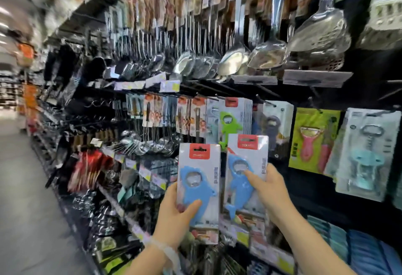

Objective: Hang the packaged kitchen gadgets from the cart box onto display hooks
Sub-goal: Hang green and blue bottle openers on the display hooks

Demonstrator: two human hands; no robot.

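- A big dark display wall (322, 187) is full of hanging kitchen things. Shiny ladles (230, 61) hang up high.
- Below them hang a green opener pack (233, 120), a pink peeler pack (313, 142) and a corkscrew pack (367, 155).
- The left hand (174, 216) is closed around the bottom of one blue shark opener pack (199, 187), thumb on the front.
- The right hand (269, 192) grips a second blue shark pack (244, 176) by its side, thumb on the shark.
- Both packs are held upright, side by side, in front of the wall.
- Each has a red tab on top and small writing, too blurry to read.
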